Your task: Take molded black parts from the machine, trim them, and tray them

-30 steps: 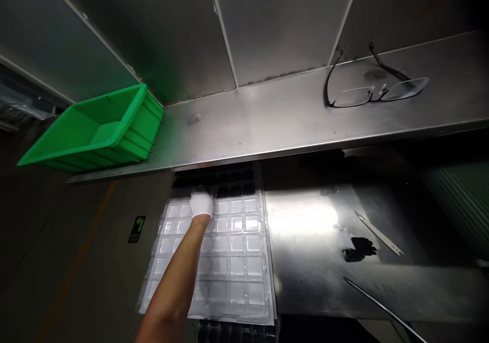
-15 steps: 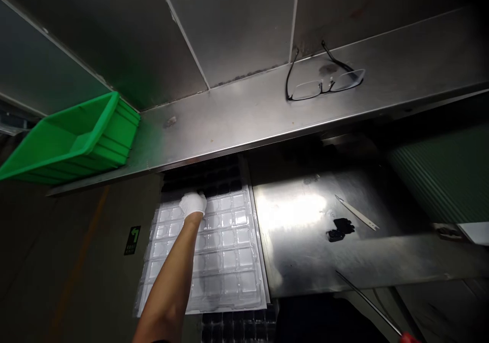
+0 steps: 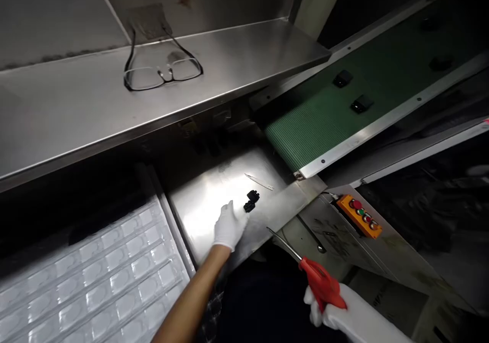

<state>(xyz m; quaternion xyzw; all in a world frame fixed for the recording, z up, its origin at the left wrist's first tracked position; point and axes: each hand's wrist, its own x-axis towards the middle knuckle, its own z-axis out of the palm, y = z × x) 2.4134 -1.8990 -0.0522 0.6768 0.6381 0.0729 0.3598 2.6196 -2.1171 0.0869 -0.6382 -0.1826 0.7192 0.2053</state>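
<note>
Since the earlier frame, my left hand (image 3: 229,227) has moved away from the clear plastic tray (image 3: 168,236) and is now above the steel plate (image 3: 206,205), and my right hand (image 3: 330,316) has come into the view from below. The left hand wears a white glove, it is open with the fingers stretched forward, and I see nothing in it; I cannot tell if it touches the plate. It is just beside two small black pieces (image 3: 250,201), which lie on the plate close together, and a thin metal strip (image 3: 260,182) lies a little beyond them. The right hand, also gloved, is closed around a red-handled tool (image 3: 319,279), and the thin metal shaft of this tool points up and left toward the plate. The tray lies to the left of the plate, with many empty cells in rows. Above them is a steel shelf (image 3: 248,52) with black-framed glasses (image 3: 162,73) on it. To the right runs a green conveyor belt (image 3: 313,129) with black parts (image 3: 343,78) on it, and an orange control box (image 3: 359,215) with buttons sits below its end.
</note>
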